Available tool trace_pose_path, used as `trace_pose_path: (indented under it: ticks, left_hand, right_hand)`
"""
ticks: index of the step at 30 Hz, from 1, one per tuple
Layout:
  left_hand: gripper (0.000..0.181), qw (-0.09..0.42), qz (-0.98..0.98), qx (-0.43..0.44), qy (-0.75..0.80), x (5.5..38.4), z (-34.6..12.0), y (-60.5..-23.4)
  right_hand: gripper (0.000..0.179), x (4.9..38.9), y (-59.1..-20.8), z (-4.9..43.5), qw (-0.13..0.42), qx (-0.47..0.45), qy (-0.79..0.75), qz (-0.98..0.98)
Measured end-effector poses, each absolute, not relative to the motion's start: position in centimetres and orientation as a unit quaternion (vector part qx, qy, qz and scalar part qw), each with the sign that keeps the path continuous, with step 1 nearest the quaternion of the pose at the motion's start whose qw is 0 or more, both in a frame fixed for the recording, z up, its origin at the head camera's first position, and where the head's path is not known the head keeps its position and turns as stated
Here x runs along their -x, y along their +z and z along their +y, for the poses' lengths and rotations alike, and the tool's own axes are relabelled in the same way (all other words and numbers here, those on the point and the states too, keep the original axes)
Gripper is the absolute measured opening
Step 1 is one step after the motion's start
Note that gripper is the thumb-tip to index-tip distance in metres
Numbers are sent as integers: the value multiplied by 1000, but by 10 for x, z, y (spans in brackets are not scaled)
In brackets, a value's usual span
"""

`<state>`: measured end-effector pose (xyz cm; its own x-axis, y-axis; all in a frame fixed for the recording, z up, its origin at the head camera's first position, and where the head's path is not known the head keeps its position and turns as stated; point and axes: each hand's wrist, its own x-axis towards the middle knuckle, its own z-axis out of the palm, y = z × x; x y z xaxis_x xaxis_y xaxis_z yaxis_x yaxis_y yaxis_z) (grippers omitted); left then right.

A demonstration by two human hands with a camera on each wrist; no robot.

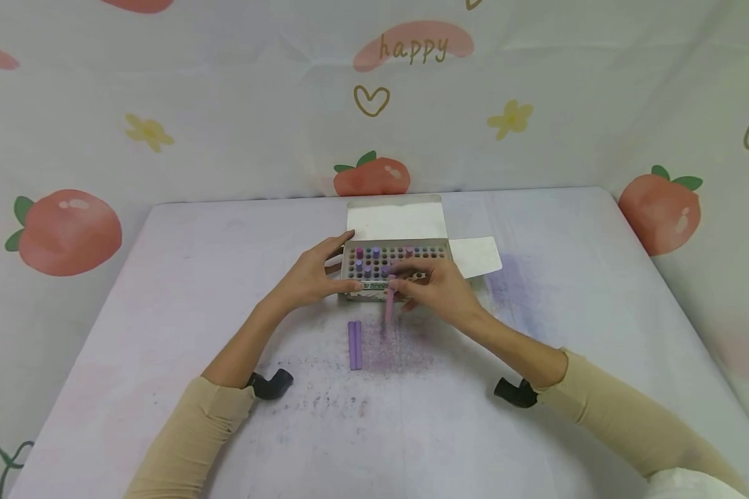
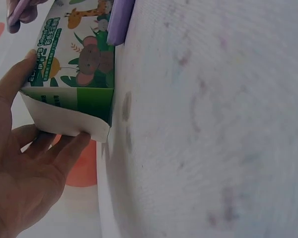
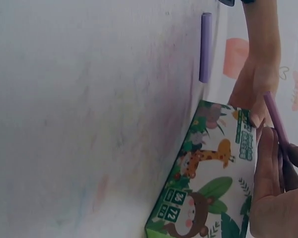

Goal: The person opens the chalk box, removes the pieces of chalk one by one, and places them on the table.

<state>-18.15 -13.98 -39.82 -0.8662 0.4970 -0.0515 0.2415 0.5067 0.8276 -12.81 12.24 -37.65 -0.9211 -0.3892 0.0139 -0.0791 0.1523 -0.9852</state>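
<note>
A chalk box (image 1: 352,296) with cartoon animals on its front stands open at the middle of the table. In it, several purple and pink chalk sticks (image 1: 376,253) poke up from a holder with rows of holes. My left hand (image 1: 308,281) holds the box's left end, thumb at the front top edge and fingers against the white side flap (image 2: 64,118). My right hand (image 1: 443,290) pinches a pinkish-purple chalk stick (image 1: 390,308) between thumb and fingers, just in front of the box. Two purple chalk sticks (image 1: 354,345) lie side by side on the table nearer to me.
The box's white lid (image 1: 399,220) is folded back toward the rear, and another flap (image 1: 476,256) sticks out to the right. Chalk dust and smudges mark the white tablecloth (image 1: 324,436). A printed cloth (image 1: 256,104) hangs behind the table.
</note>
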Motion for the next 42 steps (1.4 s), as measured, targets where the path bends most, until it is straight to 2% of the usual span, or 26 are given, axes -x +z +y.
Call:
trace_pose_path:
  ticks: [15,26,36,42]
  left_hand:
    - [98,147,853,-212,454,180,-139,-395]
    - [98,147,855,-213,449,183,-139,-397]
    - [99,146,854,-206,454,182,-138,-397]
    - [99,148,857,-204,450,181,-138,-397]
  right_hand:
    - [25,116,-385,105,182,155,-610,755]
    - [21,111,-404,101,206,146,-592,765]
    - [18,116,-417,99,256,113,-618,735]
    - [19,119,-421,97,266,110,-609,739]
